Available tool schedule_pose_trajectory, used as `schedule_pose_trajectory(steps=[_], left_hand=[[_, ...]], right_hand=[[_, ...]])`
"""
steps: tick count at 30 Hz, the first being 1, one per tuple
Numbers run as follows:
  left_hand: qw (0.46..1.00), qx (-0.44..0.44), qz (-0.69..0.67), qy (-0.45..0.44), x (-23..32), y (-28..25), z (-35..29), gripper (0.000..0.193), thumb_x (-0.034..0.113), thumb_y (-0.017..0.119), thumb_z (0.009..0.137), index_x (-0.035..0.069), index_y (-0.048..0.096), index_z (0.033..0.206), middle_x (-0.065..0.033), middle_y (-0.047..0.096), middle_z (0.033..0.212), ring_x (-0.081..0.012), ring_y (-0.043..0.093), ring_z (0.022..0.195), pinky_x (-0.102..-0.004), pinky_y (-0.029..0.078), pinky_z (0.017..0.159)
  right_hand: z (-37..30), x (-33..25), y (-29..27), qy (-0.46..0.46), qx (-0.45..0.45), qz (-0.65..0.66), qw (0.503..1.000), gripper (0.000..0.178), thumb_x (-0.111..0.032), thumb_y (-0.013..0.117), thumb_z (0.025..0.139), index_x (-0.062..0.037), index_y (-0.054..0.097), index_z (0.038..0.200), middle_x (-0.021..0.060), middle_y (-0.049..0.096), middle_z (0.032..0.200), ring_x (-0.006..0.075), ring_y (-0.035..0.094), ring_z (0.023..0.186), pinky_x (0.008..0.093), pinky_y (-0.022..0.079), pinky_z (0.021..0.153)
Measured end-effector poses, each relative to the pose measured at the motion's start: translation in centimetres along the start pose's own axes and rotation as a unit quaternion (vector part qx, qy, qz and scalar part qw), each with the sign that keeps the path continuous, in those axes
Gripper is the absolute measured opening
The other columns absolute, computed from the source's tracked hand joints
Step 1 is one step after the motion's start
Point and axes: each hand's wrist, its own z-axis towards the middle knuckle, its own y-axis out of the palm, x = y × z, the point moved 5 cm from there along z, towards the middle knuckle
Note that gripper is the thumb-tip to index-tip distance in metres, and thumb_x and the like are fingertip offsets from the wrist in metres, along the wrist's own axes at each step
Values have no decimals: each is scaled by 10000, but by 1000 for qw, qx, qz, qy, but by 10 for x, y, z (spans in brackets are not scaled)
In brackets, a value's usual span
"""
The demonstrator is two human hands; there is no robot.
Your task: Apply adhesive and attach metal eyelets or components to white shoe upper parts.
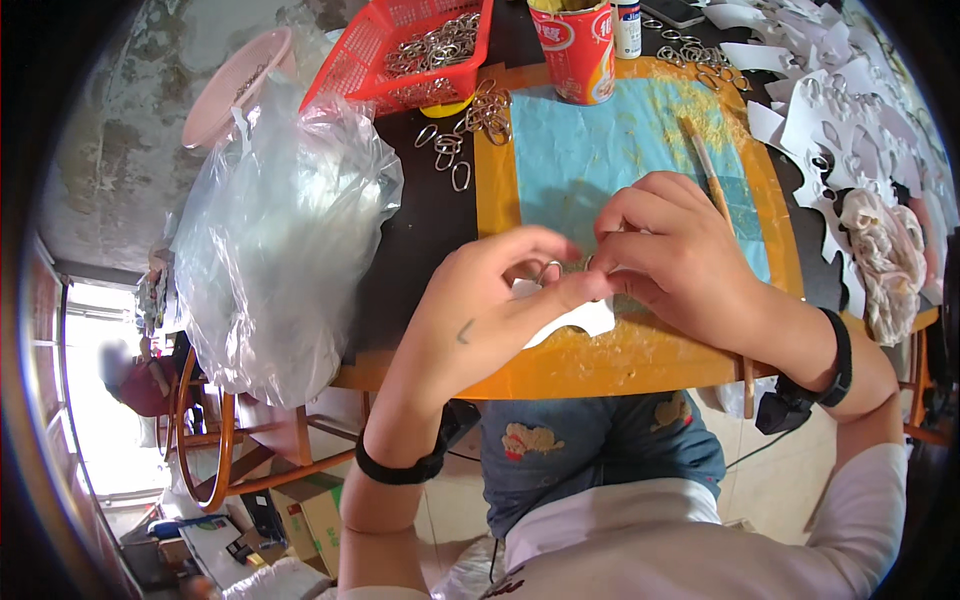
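Both hands meet over the near edge of the table point(640, 362), above a blue mat point(600, 150) with an orange border. The left hand point(480, 320) has thumb and forefinger pinched on a small metal ring point(551, 270) and on the white paper cut-out point(580, 320) under it. The ring is a thin, silvery oval loop, only partly seen between the fingertips. The paper piece is flat and white with a wavy cut edge, and its lower part sticks out below the fingers, lying over the orange border. The right hand point(680, 260) curls its fingers closed around the same spot from the other side, touching the paper and the ring; exactly what its fingertips grip is hidden.

A thin wooden stick point(705, 165) lies on the mat just beyond the right hand. Further back stand a red can point(575, 55) and a red basket point(400, 50) full of similar metal rings, with loose rings point(455, 145) scattered beside it on the dark table top. A large clear plastic bag point(280, 230) sits to the left. White paper pieces point(850, 110) with rings are spread along the right side.
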Motion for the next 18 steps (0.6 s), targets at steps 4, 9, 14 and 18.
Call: schedule_pose_trajectory(steps=[4, 9, 14, 18], left_hand=[[996, -65, 1, -64, 1, 7, 10, 174, 126, 652, 900, -35, 626, 961, -27, 660, 862, -47, 577, 775, -200, 452, 655], [983, -58, -147, -92, -16, 8, 12, 119, 96, 632, 907, -17, 603, 928, -34, 652, 863, -51, 583, 785, -203, 462, 666], [988, -66, -100, -94, -26, 12, 13, 102, 77, 605, 914, -21, 602, 942, -20, 644, 848, -52, 582, 778, -206, 466, 669], [991, -56, -102, -70, -19, 12, 12, 79, 68, 591, 912, -10, 594, 923, -4, 625, 811, -44, 563, 733, -198, 451, 646]], right_hand=[[-3, 2, -2, 11, -12, -12, 1000, 217, -137, 811, 580, -130, 655, 731, -7, 571, 862, 231, 535, 835, 376, 426, 804], [-3, -3, -11, 2, -5, 20, 1000, 196, -143, 821, 580, -146, 695, 730, -21, 536, 791, 196, 528, 761, 425, 408, 878], [-6, -5, -7, -1, -4, 27, 1000, 180, -132, 822, 587, -157, 712, 728, -39, 500, 740, 159, 521, 686, 450, 400, 905], [-3, -8, -10, -12, 14, -1, 1000, 180, -115, 817, 580, -145, 711, 722, -37, 502, 742, 158, 523, 687, 448, 398, 906]])
